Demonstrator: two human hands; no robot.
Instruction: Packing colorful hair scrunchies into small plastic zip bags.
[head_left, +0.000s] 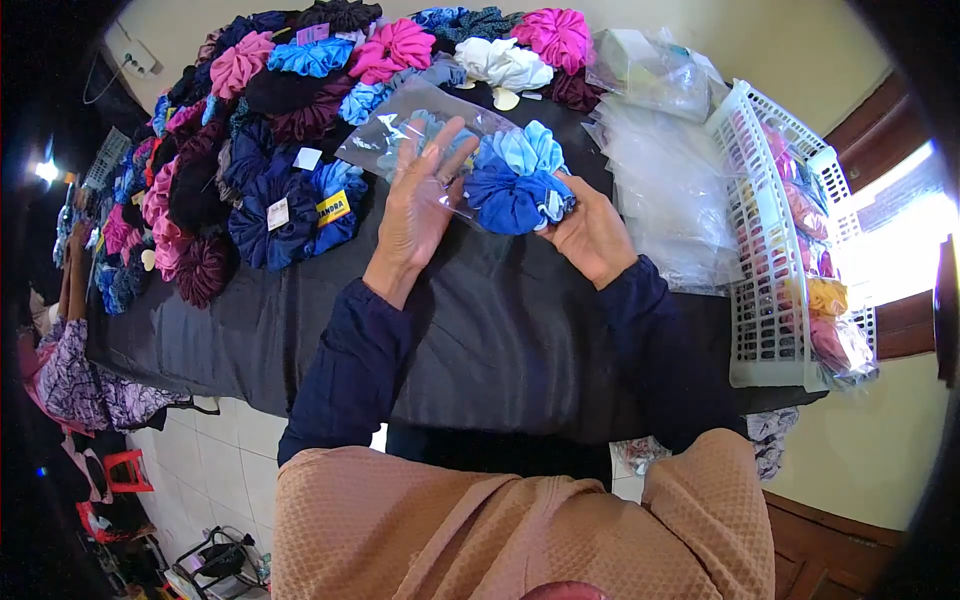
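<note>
My left hand (420, 195) holds a clear plastic bag (375, 139), its fingers spread against the film. Teal fabric shows through the bag; whether it lies inside or behind cannot be made out. In my right hand (596, 232) is a bunch of scrunchies: a light blue scrunchie (529, 148) above a royal blue scrunchie (499, 196), with a bit of patterned fabric at its right side. The bag's right edge meets this bunch. Just left of my left hand lies a navy scrunchie (262, 225) with a white tag, beside a blue scrunchie (334, 180) bearing a yellow label.
Scrunchies, including a white scrunchie (502, 64), are heaped along the back and left of the black-covered table (480, 337). Flat clear bags (664, 187) are stacked at right, beside a white plastic basket (772, 300) of bagged scrunchies. Another person (75, 367) is at far left.
</note>
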